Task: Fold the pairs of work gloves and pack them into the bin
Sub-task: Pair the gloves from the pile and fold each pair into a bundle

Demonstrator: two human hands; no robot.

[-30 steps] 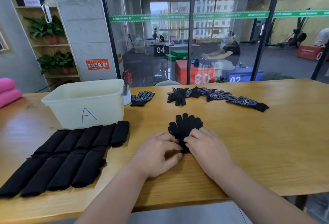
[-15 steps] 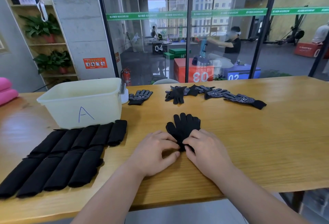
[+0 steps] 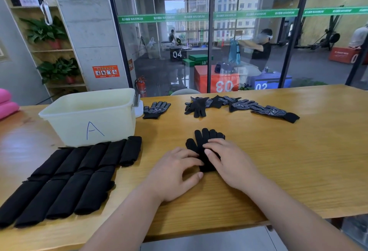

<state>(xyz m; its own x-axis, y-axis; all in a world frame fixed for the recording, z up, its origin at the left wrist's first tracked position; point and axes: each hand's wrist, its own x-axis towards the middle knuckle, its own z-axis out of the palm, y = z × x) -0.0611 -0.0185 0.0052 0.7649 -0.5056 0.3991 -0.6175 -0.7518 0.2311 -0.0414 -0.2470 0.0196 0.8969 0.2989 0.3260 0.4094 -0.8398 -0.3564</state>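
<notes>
A stacked pair of black work gloves [image 3: 201, 141] lies flat at the middle of the wooden table [image 3: 288, 161], fingers pointing away from me. My right hand [image 3: 229, 163] lies over its palm and cuff with straight fingers pressing down. My left hand [image 3: 175, 173] rests beside it, fingertips touching the cuff's left edge, thumb apart on the table. The pale plastic bin [image 3: 89, 119] marked "A" stands at the back left. Several folded black glove bundles [image 3: 69, 177] lie in two rows in front of the bin.
Several loose dotted gloves [image 3: 241, 106] are strung along the table's far edge, and one more pair [image 3: 156, 109] lies just right of the bin. A glass wall stands behind the table. Pink cushions [image 3: 6, 103] sit at the far left.
My right hand has slid forward from the cuff onto the glove's palm, fingers now laid flat. My left hand stays at the cuff's left side.
</notes>
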